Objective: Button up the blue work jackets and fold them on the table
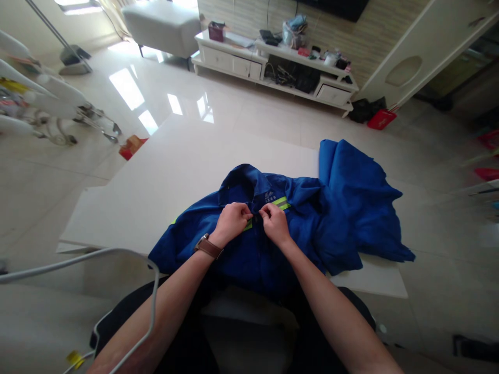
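Note:
A blue work jacket [198,223] with yellow-green and grey reflective strips lies front up before me, its collar pointing away. My left hand [233,221], with a brown-strapped watch on the wrist, pinches the jacket's front edge below the collar. Close beside it, my right hand [275,222] pinches the opposite front edge near the chest strip. Both sets of fingertips almost meet at the front opening; whatever fastener lies between them is too small to make out. More blue cloth [354,202] lies folded and bunched to the right, against the jacket.
The jacket rests on a white table [187,171]. A white cable [97,253] loops across the lower left, over my left forearm. Beyond the table stand a white TV cabinet [230,59] with clutter and a pale bench [163,26]. A red bag [382,119] sits on the floor.

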`<state>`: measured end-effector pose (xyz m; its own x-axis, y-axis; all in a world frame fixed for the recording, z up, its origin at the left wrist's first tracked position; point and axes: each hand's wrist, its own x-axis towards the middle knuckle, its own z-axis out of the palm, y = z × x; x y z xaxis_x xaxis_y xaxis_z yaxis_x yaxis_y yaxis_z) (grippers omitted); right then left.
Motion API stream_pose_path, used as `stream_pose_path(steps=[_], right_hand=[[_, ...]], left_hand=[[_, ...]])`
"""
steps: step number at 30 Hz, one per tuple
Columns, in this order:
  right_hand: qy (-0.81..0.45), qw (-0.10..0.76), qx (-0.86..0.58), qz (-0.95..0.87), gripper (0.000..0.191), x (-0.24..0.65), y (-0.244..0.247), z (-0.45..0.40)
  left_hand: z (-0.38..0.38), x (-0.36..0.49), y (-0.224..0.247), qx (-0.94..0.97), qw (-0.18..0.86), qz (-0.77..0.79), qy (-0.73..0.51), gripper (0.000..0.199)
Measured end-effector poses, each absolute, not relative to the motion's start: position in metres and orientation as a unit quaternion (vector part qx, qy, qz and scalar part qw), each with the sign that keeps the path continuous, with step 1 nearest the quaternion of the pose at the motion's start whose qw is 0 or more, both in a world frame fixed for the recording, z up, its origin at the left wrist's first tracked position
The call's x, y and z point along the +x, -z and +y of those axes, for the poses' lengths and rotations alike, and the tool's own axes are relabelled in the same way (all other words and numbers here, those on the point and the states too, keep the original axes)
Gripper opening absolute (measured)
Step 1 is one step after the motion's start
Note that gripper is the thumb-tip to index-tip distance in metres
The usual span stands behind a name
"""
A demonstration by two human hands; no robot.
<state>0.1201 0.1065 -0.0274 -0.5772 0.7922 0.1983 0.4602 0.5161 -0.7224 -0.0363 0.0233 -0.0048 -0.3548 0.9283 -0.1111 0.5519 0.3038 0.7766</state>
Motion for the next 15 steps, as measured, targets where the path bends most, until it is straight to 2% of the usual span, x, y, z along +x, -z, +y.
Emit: stream_pose_path(steps=[9,15], right_hand=[[-0.313,0.310,-0.390,-0.809,0.017,0.115,0.026,0.101],[-0.341,0.214,-0.270,-0.875,0.022,0.121,0.022,0.105]], left_hand=[[0.021,-0.036,-0.009,0.484,0.288,0.763,-0.317,0.011],[0.016,-0.042,0.001,0.541,0.264,0.727,-0.331,0.012]])
